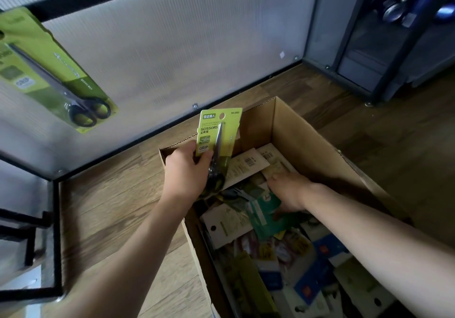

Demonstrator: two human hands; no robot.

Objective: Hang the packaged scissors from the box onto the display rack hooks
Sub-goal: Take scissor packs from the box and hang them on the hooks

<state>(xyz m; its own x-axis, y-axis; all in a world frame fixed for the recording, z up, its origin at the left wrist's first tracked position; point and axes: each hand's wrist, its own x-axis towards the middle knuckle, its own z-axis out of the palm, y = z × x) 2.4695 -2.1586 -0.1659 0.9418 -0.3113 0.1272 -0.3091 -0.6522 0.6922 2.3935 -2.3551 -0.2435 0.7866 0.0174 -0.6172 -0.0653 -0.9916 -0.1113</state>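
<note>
The box (pixel 307 150) is my landmark, open on the floor. Up and left of it the rack (pixel 73 9) already carries one pack. My right hand (pixel 290 192) digs inside, fingers hidden. Above its near-left corner my left hand (pixel 184 170) grips the scissors pack (pixel 216 133) upright, hang-hole on top for hooking.
</note>
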